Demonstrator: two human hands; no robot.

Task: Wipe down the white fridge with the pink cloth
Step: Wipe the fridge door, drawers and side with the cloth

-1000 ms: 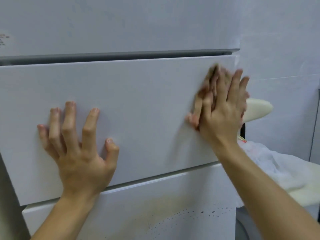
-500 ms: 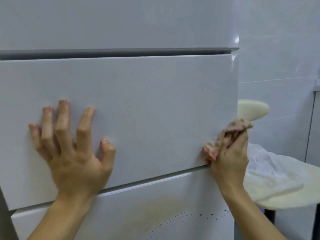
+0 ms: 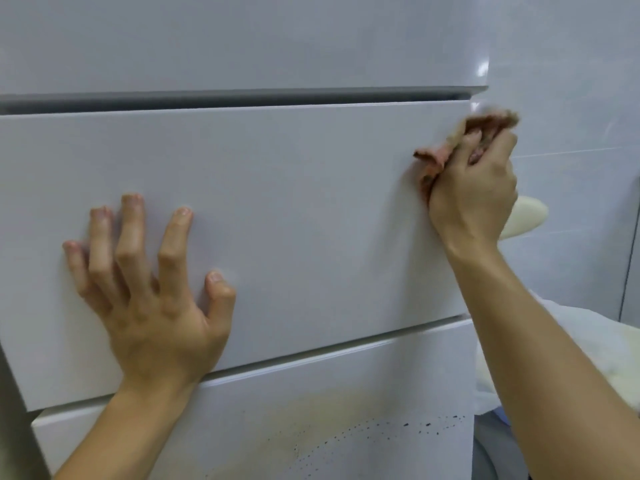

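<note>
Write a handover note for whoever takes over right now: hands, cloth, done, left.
Left hand: open, fingers spread, pressed flat on the left part of the middle panel of the white fridge.
Right hand: grips the bunched pink cloth against that panel's upper right corner, at the edge.
Done: the middle panel looks clean where it shows; how much has been wiped cannot be told.
Left: the lower panel carries a yellowish stain and dark specks; wipe there next.
</note>
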